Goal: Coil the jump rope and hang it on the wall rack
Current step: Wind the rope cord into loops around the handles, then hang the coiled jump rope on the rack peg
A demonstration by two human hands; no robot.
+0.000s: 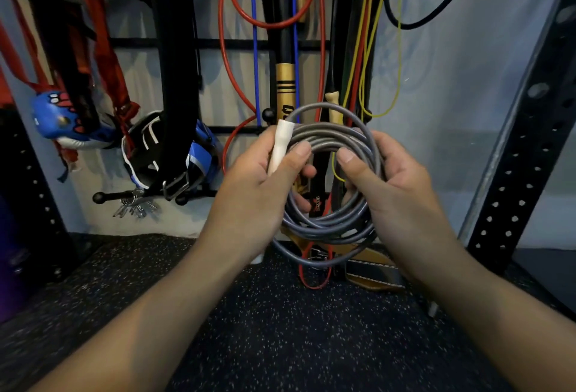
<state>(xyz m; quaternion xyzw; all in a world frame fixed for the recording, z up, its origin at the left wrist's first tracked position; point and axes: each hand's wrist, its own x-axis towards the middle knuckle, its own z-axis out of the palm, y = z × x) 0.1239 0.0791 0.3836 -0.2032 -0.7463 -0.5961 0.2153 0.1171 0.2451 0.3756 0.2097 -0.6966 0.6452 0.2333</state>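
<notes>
Two hands hold up a gray jump rope [330, 204] that is wound into a round bunch of loops, in front of the wall rack [218, 44] and above the dark speckled floor [280, 329]. The left hand [258, 192] is closed around the rope's white handle [280, 148] and the loops beside it, with the thumb pressed on top. The right hand [396, 185] is curled around the other side of the loops, thumb on top too.

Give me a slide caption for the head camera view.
Both hands hold a coiled grey jump rope before the wall rack.
</notes>
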